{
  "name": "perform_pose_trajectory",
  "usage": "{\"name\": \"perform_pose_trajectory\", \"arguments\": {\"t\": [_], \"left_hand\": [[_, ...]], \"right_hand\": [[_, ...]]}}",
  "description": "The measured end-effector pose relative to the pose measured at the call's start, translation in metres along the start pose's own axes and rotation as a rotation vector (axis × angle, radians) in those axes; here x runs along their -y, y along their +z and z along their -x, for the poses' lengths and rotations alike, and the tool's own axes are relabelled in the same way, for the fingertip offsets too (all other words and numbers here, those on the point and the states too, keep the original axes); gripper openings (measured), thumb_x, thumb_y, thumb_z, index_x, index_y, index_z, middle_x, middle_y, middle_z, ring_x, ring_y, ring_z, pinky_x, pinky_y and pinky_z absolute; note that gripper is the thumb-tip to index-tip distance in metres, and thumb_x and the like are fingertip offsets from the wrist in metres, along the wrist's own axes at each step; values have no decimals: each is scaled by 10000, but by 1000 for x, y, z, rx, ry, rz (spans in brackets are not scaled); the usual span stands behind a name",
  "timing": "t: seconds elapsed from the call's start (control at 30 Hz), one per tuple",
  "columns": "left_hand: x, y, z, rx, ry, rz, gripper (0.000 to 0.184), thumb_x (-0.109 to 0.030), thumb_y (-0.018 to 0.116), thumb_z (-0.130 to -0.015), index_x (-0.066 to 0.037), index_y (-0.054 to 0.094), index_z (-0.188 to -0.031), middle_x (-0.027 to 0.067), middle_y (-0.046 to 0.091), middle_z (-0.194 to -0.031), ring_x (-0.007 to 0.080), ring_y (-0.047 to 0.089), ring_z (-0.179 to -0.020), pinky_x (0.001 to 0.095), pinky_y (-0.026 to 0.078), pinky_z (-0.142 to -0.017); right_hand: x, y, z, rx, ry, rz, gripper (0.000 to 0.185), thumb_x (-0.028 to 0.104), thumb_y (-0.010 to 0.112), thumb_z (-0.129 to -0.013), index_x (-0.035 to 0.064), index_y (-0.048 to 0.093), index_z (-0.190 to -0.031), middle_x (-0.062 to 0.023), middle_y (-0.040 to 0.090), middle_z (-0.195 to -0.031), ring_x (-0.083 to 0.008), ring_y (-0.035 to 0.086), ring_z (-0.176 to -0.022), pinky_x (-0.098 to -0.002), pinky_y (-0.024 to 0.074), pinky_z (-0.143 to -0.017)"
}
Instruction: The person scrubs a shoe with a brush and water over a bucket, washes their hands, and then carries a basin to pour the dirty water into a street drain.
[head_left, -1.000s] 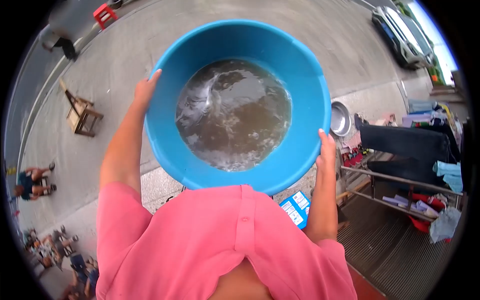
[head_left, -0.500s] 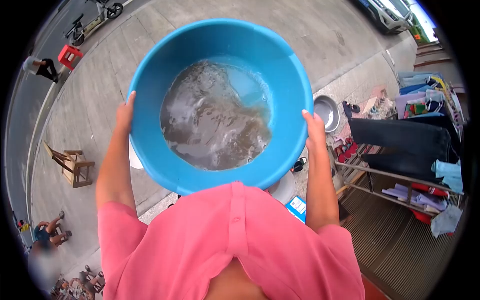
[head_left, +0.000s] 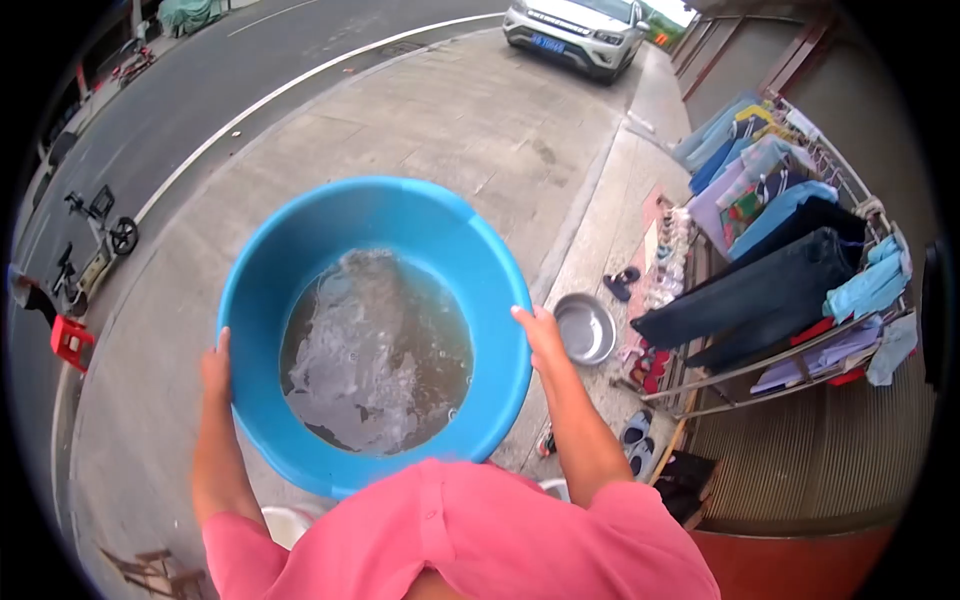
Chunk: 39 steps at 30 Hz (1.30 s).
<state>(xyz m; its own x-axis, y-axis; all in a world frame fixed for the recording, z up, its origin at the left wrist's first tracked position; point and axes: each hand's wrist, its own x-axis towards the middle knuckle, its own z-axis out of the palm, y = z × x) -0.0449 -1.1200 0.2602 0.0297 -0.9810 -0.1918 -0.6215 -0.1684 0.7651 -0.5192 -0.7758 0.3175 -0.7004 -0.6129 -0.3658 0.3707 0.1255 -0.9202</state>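
Observation:
A large round blue plastic basin (head_left: 490, 265) is held in front of my body, its near rim against my pink shirt. Murky grey-brown water (head_left: 375, 350) with pale foam streaks covers its bottom. My left hand (head_left: 216, 368) grips the left rim, thumb on the edge and the other fingers hidden behind the wall. On the opposite side my right hand (head_left: 542, 335) clasps the rim the same way, thumb over the lip.
Right of the basin, a metal bowl (head_left: 585, 329) and several shoes (head_left: 636, 440) lie on the pavement. Laundry (head_left: 770, 290) hangs on a metal rack beside a shutter. A white car (head_left: 580, 35) stands ahead; a red stool (head_left: 71, 342) and an electric bike (head_left: 95, 250) are left.
My view has swung toward the right and up, showing more road, the car and the rack. The basin sits lower and further left in view, still in both hands; its water has shifted.

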Motion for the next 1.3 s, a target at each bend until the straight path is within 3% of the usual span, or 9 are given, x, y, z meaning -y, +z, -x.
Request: {"name": "perform_pose_trajectory", "arguments": {"t": [0.07, 0.17, 0.27, 0.33, 0.57, 0.77, 0.97, 1.1, 1.3], "left_hand": [[-33, 14, -7, 83, -71, 96, 718, -603, 499, -805, 95, 601, -941, 188, 615, -824, 254, 596, -759, 374, 466, -676], [-49, 68, -97, 80, 40, 18, 710, -599, 512, -801, 99, 598, -895, 156, 598, -748, 240, 573, -695, 369, 452, -631], [-134, 101, -112, 240, -10, 165, 695, -593, 528, -796, 94, 602, -868, 140, 586, -713, 230, 556, -658, 367, 448, -614], [-156, 128, -141, 271, 45, 133, 690, -592, 536, -791, 90, 605, -868, 142, 594, -723, 228, 555, -652, 364, 447, -611], [-200, 227, -303, 18, 160, 36, 696, -599, 532, -786, 80, 605, -921, 160, 609, -786, 250, 578, -707, 365, 454, -654], [-284, 250, -336, 71, -28, 118, 711, -611, 511, -787, 73, 603, -960, 207, 618, -860, 288, 602, -810, 391, 456, -719], [-361, 311, -447, -15, 28, -128, 731, -633, 506, -770, 66, 607, -958, 224, 624, -874, 310, 608, -839, 404, 455, -729], [-391, 375, -555, 42, 79, -86, 735, -644, 500, -762, 61, 620, -933, 230, 626, -884, 341, 605, -862, 413, 453, -754], [-502, 469, -678, 122, 132, -73, 742, -655, 485, -761, 57, 624, -921, 236, 626, -883, 348, 607, -842, 418, 452, -753]], "right_hand": [[12, 3, -17, -32, -18, 49, 308, 165, 603, -822, -46, 545, -1038, -126, 611, -907, -189, 599, -798, -324, 491, -709], [24, 10, -48, -122, -50, 24, 320, 166, 601, -824, -49, 540, -1053, -130, 613, -912, -190, 602, -803, -324, 492, -712], [42, 5, -79, -170, -50, -8, 333, 170, 601, -824, -50, 536, -1065, -131, 613, -916, -197, 604, -807, -333, 495, -708], [59, 12, -109, -195, -59, -22, 342, 172, 603, -824, -52, 535, -1073, -134, 613, -918, -205, 604, -811, -342, 496, -704], [101, 31, -317, -147, -107, 29, 346, 193, 606, -824, -54, 538, -1056, -138, 610, -933, -213, 598, -827, -346, 489, -717], [144, 62, -447, -92, -22, 63, 369, 213, 611, -820, -46, 539, -1073, -128, 611, -937, -200, 590, -821, -339, 479, -709], [164, 85, -582, -123, 5, 88, 362, 211, 604, -822, -42, 537, -1072, -126, 610, -946, -201, 590, -830, -347, 476, -720], [183, 105, -676, -125, -21, 23, 361, 214, 605, -824, -40, 535, -1071, -130, 610, -949, -210, 594, -837, -356, 478, -730], [235, 126, -794, -236, -31, 25, 314, 184, 589, -839, -25, 529, -1065, -125, 610, -957, -211, 598, -846, -338, 487, -752]]}}
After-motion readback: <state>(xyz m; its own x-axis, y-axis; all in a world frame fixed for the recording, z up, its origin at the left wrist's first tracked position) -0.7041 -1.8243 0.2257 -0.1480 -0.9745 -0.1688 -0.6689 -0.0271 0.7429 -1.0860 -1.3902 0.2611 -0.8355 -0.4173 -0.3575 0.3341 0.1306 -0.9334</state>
